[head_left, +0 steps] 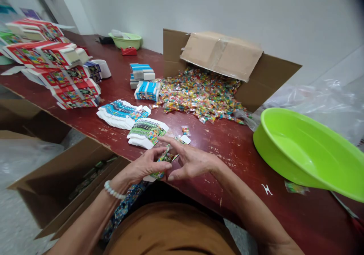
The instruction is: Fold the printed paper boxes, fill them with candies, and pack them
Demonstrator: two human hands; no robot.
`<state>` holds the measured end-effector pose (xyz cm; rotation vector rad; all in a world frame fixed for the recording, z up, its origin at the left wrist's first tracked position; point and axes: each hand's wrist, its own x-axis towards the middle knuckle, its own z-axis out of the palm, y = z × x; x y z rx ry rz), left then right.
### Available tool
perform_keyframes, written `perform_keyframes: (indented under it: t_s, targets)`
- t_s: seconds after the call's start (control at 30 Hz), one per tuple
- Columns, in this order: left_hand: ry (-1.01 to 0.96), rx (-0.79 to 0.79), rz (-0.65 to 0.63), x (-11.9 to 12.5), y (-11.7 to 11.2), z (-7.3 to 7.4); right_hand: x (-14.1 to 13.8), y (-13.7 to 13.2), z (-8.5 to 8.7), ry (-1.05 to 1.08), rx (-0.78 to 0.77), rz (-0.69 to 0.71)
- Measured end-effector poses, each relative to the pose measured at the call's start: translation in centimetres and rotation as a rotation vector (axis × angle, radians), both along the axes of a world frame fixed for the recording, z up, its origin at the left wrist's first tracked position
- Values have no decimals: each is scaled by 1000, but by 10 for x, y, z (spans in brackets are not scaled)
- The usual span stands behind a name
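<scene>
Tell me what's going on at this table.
A person at a red-painted table is handling a small printed card, gripping it in the left hand, with the right hand close beside it. Stacks of printed cards lie just ahead. Beyond them, small colourful packets spill from an open cardboard box, and a green plastic basin sits to the right.

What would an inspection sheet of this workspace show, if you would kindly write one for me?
surface: worn, chipped red table
job's things: left hand pinches a printed card; right hand beside it; stacked printed blanks nearby
clutter: colourful packets spilling from a carton; printed boxes; green basin
grippers: none, bare hands
cables: nothing seen
surroundings: white wall; open carton below the table
</scene>
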<state>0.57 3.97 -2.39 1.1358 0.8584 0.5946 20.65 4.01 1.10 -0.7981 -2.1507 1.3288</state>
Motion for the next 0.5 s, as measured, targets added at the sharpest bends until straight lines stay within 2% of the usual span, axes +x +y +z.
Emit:
perform_keyframes:
  t_s: [0.17, 0.3, 0.37, 0.43, 0.5]
  targets:
    - [1, 14, 175, 2, -4, -2, 0, 13, -20, 139, 51, -410]
    - [-147, -31, 283, 13, -7, -3, -14, 10, -31, 268, -150, -366]
    - [-184, -53, 301, 19, -8, -3, -22, 5, -35, 338, -198, -459]
    - [-161, -7, 341, 22, -10, -6, -27, 2, -36, 327, -125, -605]
    - [-90, 128, 457, 24, -13, -10, -28, 0, -35, 283, -25, -686]
